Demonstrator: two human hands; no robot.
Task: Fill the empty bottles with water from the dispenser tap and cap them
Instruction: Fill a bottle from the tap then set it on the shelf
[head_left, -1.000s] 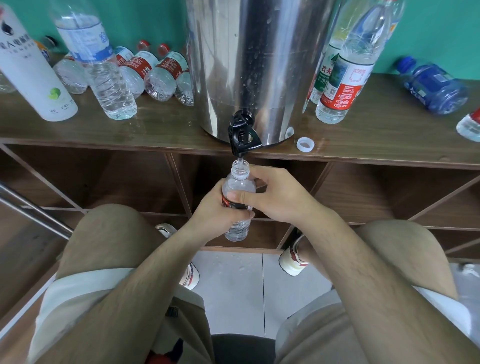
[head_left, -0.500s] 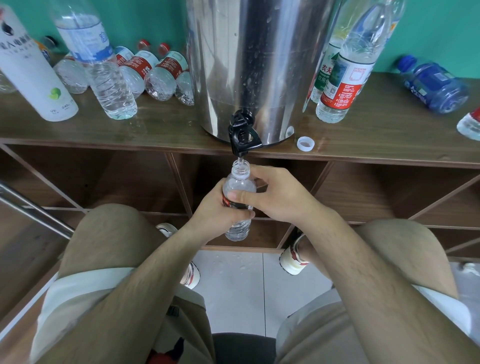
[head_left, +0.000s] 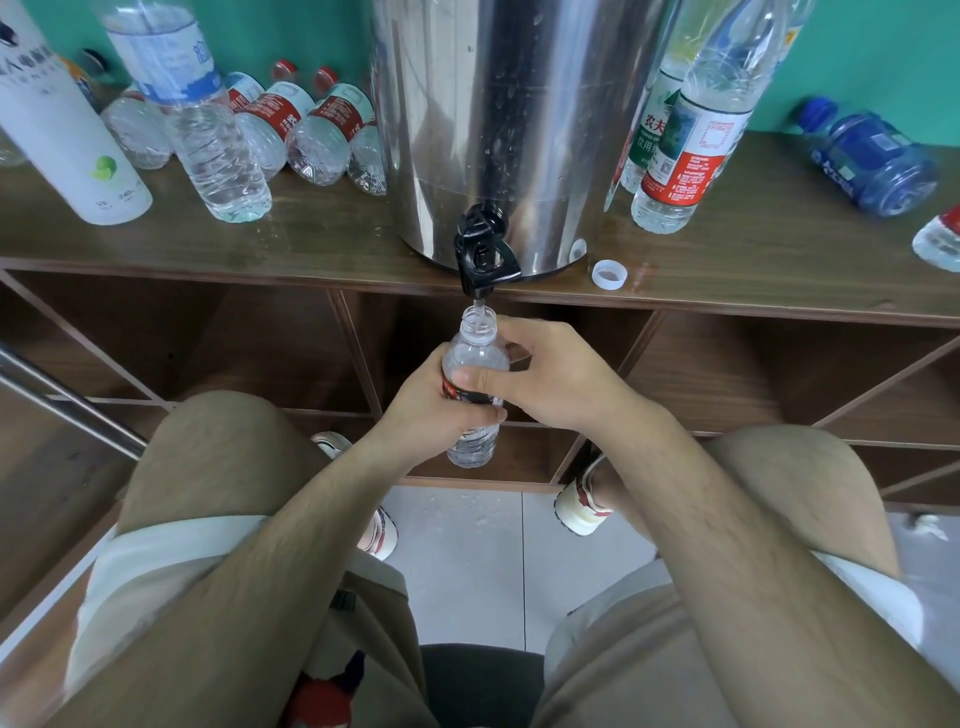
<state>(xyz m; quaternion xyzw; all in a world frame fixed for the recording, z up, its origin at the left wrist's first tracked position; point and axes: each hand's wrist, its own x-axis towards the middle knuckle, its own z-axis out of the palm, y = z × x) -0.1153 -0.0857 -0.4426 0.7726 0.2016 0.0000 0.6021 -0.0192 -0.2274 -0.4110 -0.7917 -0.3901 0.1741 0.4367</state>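
A small clear bottle (head_left: 477, 358) with a red and black label is held upright, its open mouth directly under the black tap (head_left: 484, 254) of the steel dispenser (head_left: 514, 119). My left hand (head_left: 426, 410) grips the bottle's body from the left. My right hand (head_left: 550, 379) wraps it from the right, thumb across the label. A thin stream of water runs from the tap into the neck. A loose white cap (head_left: 609, 273) lies on the shelf top right of the tap.
On the wooden shelf (head_left: 779, 249), capped bottles (head_left: 311, 130) lie left of the dispenser beside an upright bottle (head_left: 208, 135) and a white bottle (head_left: 62, 135). Right stand tall bottles (head_left: 691, 130); a blue bottle (head_left: 872, 156) lies on its side. Open cubbies below, my knees either side.
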